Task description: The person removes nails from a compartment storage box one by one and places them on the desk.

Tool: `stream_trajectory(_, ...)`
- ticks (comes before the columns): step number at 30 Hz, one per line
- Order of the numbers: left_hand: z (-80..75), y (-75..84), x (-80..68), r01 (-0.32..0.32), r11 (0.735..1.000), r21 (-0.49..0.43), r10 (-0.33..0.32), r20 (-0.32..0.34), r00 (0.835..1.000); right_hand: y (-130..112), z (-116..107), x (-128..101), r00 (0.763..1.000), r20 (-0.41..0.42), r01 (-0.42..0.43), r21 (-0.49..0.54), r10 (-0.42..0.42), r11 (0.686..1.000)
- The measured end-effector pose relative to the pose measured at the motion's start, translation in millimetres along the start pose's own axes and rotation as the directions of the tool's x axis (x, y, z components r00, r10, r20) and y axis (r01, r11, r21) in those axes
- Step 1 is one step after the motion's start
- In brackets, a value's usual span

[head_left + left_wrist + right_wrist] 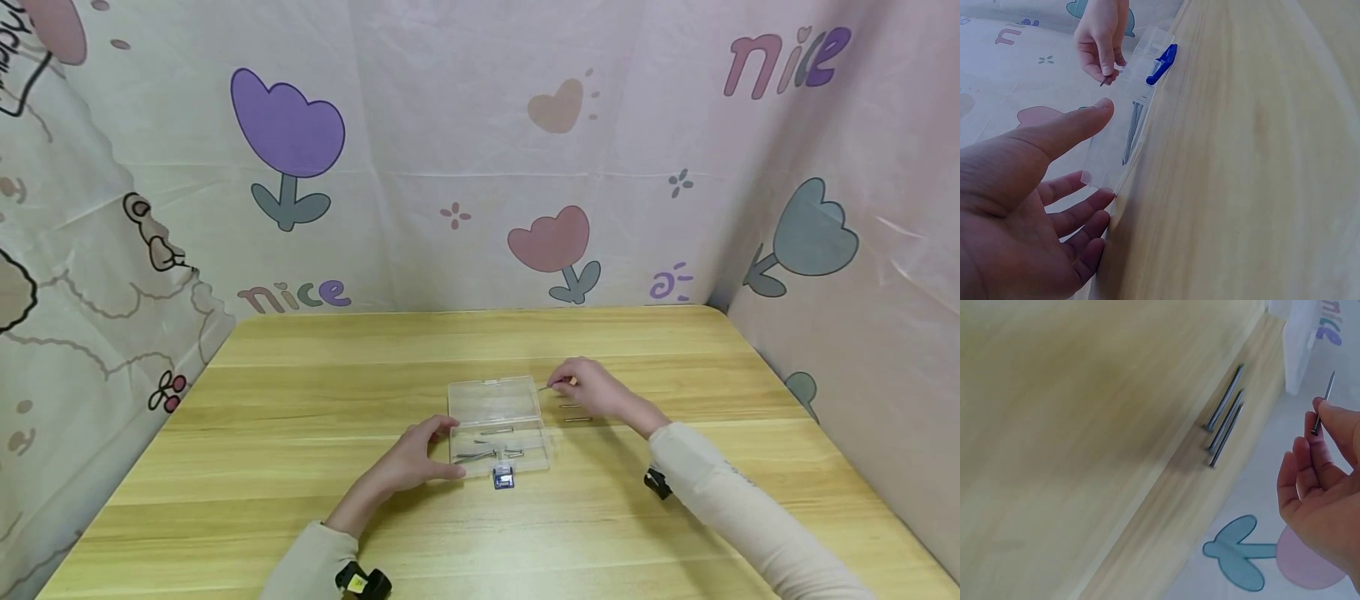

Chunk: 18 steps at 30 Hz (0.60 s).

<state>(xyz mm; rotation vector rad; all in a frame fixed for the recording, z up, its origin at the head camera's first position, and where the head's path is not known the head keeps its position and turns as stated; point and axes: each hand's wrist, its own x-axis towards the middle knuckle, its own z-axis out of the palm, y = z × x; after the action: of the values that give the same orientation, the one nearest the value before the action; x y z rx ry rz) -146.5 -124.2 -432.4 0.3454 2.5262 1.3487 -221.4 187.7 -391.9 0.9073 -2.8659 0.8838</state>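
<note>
Left hand [408, 463] fingers spread open against the clear box [497, 425]; right hand [592, 388] fingers pinch a nail [1323, 403]

The pale pink printed backdrop sheet [480, 150] carries the only readable words. "nice" stands in pink, green and purple letters at its upper right [787, 60], and again lower left [294, 295], just above the far edge of the light wooden table [300, 417] (each near a tulip). Black lettering at the sheet's top left corner is cut off and unreadable.
</note>
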Motion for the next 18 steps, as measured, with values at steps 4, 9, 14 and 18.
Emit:
stream_trajectory(4,0.1,-0.6,-0.1,-0.002,1.0,-0.004,0.002,0.003,1.0,7.7,-2.5,-1.3,1.0,-0.01,-0.023,0.007,0.023,1.0)
stream_trajectory(9,0.1,-0.6,-0.1,-0.001,1.0,-0.006,0.001,0.002,1.0,18.9,-7.2,-4.3,0.996,-0.01,-0.087,0.01,0.087,0.996)
stream_trajectory(14,0.1,0.1,-0.6,-0.001,1.0,-0.002,0.001,0.003,1.0,32.8,-12.0,-9.3,0.99,-0.012,-0.139,0.007,0.139,0.99)
stream_trajectory(18,-0.2,0.1,-1.1,-0.003,1.0,-0.001,0.003,0.003,1.0,43.0,-15.0,-13.3,0.987,-0.019,-0.158,0.006,0.158,0.987)
